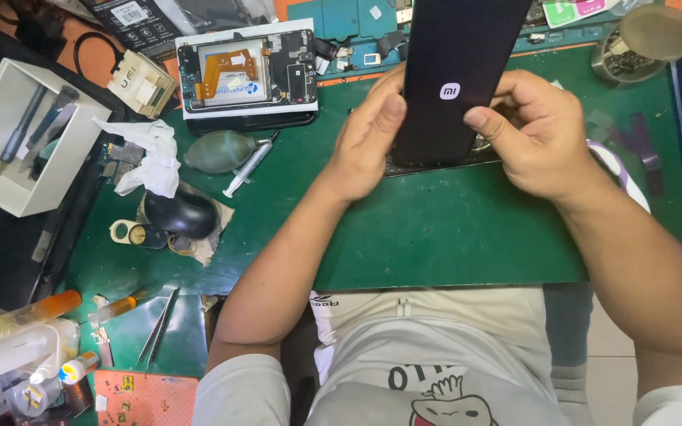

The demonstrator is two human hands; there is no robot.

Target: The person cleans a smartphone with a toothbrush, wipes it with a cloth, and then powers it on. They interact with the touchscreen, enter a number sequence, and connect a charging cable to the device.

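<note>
i see both of my hands up at about 12 o'clock over the green work mat [451,237], clamped on the two long edges of a black phone back cover [455,79] that stands tilted, its lower end resting near a dark phone frame [436,164] lying on the mat. my left hand [369,138] is narrow, thumb pressed flat on the cover's left edge with the fingers curled behind it. my right hand [534,134] is likewise closed on the cover, thumb tip on the front face near the lower right, fingers wrapped round the back.

at 10 o'clock from the hands lies an opened phone [246,71] on a white box, its battery and orange flex cable showing. at 9 o'clock sit a grey-green rubber air blower [219,151] and a small syringe [248,167], touching each other, with a crumpled white tissue [148,158] just beside them. further out at 9 o'clock a white tray [9,189] holds a few slim tools. at 8 o'clock a black rounded object [181,213] lies on the mat, and tweezers [159,327] lie lower at 7 o'clock. a round container [649,39] of small parts sits at 2 o'clock.
</note>
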